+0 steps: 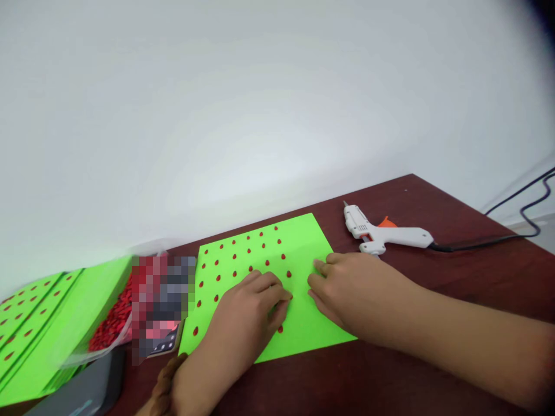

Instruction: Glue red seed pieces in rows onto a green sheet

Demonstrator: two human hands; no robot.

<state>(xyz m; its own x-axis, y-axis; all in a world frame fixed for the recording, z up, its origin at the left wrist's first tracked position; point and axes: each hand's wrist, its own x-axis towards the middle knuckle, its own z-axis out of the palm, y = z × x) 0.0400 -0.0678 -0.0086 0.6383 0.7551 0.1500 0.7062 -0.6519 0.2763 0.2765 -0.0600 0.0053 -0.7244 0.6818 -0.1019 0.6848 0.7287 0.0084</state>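
A bright green sheet (310,323) lies on the dark red table, dotted with rows of small red pieces (235,256), each with a dark spot. My left hand (254,303) is over the sheet's middle, thumb and forefinger pinched at a small red piece (291,297) against the surface. The palm hides part of the rows beneath it. On the sheet's right side rests my right hand (340,286), fingers loosely bent and apart, fingertips touching the green surface; I see nothing held in it.
A white glue gun (381,232) with an orange trigger lies at the right, its black cord (477,244) running off the table. At left are stacked dotted green sheets (39,323), a clear bag of red pieces (113,318), and a dark grey case (93,384). A pale wall (243,115) stands behind.
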